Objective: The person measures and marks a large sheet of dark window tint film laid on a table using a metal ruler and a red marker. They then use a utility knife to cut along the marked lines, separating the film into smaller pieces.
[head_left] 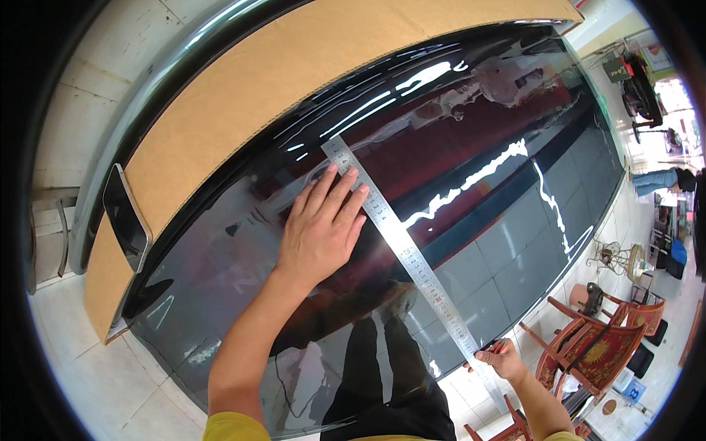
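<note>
A long metal ruler (412,261) lies slantwise across a large, glossy dark sheet (507,253), which mirrors my legs and the room. Near the ruler's far end, my left hand (320,228) is flat with its fingers stretched, fingertips pressing on the ruler's left edge. Toward the near right, my right hand (504,361) is closed around a small tool (494,346) with black and orange parts, beside the ruler. Its tip and exact kind are hidden. The ruler's near end runs past the sheet's edge, below my right hand.
Along the far left side runs a tan, stitched band (220,110). A dark, silver-rimmed flat device (126,217) rests on it. Carved wooden chairs (596,353) with red patterned seats stand at the right, near a metal stand (614,257). Another person's jeans-clad legs (657,181) show farther off.
</note>
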Tool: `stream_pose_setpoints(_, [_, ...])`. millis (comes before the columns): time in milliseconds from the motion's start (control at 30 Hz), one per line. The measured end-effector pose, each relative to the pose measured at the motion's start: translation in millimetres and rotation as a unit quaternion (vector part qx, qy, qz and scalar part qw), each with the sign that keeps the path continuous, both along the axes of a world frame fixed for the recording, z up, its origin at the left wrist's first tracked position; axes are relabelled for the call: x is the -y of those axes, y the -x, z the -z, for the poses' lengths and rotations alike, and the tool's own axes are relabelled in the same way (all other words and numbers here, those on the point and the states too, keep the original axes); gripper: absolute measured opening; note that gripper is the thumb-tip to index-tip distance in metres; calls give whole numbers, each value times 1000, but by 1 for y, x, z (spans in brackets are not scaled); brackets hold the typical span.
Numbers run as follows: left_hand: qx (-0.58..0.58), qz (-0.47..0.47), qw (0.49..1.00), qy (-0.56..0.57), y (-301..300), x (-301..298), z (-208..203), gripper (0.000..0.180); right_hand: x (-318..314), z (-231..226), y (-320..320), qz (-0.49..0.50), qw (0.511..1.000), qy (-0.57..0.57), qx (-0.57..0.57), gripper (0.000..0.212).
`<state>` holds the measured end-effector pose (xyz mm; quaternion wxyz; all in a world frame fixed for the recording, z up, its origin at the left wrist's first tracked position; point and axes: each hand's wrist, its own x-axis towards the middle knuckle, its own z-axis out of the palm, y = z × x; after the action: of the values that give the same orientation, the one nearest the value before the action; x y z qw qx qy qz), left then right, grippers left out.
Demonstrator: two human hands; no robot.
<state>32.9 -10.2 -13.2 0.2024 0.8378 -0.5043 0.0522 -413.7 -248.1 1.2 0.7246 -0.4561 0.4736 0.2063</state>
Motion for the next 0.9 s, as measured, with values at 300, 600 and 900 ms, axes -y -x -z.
stream_pose_setpoints(300, [-12, 8, 1000, 5, -3, -1, 3, 47, 0, -7, -9, -2, 1000, -16, 1, 10])
stream_pose_setpoints(600, [-19, 11, 1000, 0, -4, -1, 2, 49, 0, 1, 2, 4, 1000, -6, -14, 12])
stream_pose_setpoints(900, [-27, 8, 999, -17, -3, -1, 2, 49, 2, 25, 31, -15, 998, 40, -37, 18])
